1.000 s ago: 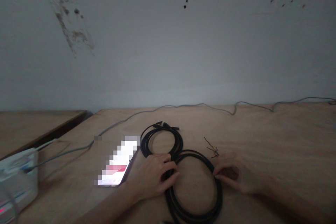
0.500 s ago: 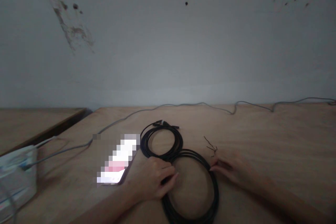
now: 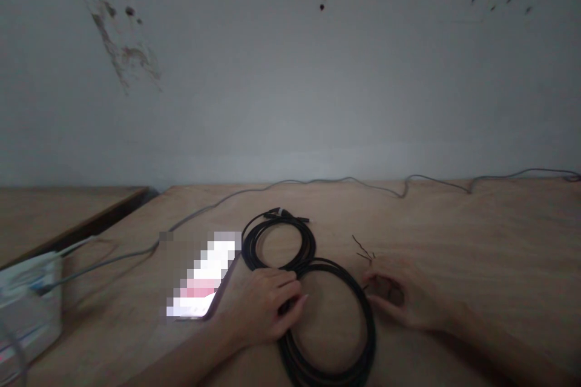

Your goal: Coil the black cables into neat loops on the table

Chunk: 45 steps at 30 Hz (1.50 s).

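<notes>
A black, round-jacketed cable (image 3: 370, 320), wound in two joined rings like a figure eight, lies on the pale wood-grained table (image 3: 490, 242), right of a bright-screened slab phone (image 3: 211, 269). The left hand (image 3: 275, 305) curls over the crossing of the rings, fingers closed round the cable strands. The right hand (image 3: 397, 296) is beside the near ring's right edge, thumb and forefinger bowed with a small gap at their tips; a thin dark strand shows there, but whether it is pinched cannot be told. Thin, dark, bent wire strands (image 3: 363, 250) lie just beyond that hand. Good handling here probably means firm left-hand pressure at the crossing, strands flat and untwisted, with only light right-hand fingertip contact.
</notes>
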Tool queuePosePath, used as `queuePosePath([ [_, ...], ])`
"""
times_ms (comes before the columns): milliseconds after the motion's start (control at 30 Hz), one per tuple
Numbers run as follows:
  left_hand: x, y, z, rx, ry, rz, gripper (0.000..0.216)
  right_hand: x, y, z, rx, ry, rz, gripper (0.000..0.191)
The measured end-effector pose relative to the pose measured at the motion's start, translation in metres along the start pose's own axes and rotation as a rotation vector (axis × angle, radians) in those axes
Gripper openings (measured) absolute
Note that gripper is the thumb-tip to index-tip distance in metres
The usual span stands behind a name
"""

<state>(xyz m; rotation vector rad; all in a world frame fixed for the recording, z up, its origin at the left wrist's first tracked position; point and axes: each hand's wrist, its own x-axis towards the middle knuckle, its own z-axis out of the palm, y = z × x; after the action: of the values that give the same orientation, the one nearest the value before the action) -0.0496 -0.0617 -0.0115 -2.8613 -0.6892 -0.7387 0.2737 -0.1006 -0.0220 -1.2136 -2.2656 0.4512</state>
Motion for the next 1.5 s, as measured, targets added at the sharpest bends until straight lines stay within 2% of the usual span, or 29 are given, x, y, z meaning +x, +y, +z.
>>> queuePosePath([
  [267, -0.001, -0.001, 0.002, -0.076, -0.072, -0.091, 0.014, -0.002, 0.008, 0.004, 0.049, -0.048, -0.014, 0.024],
  [467, 0.002, 0.0, -0.001, -0.094, -0.113, -0.083, 0.015, 0.001, 0.014, 0.014, -0.034, 0.036, 0.073, 0.028],
  [700, 0.003, 0.0, -0.001, -0.04, -0.17, -0.09, 0.019, 0.002, 0.004, 0.009, -0.144, -0.036, 0.063, 0.025],
  [900, 0.002, -0.001, 0.0, -0.052, -0.19, -0.11, 0.018, -0.001, 0.004, 0.011, -0.23, -0.016, 0.061, 0.03],
  [1133, 0.004, 0.001, -0.002, -0.062, -0.222, -0.12, 0.019, -0.003, 0.004, 0.008, -0.099, 0.015, 0.051, 0.027],
  [1367, 0.004, 0.0, -0.001, -0.075, -0.21, -0.114, 0.019, -0.003, 0.001, 0.001, -0.012, -0.036, 0.0, 0.02],
  [1500, 0.003, -0.001, 0.0, -0.078, -0.212, -0.1, 0.021, -0.002, 0.008, 0.007, 0.044, -0.062, 0.028, 0.019],
])
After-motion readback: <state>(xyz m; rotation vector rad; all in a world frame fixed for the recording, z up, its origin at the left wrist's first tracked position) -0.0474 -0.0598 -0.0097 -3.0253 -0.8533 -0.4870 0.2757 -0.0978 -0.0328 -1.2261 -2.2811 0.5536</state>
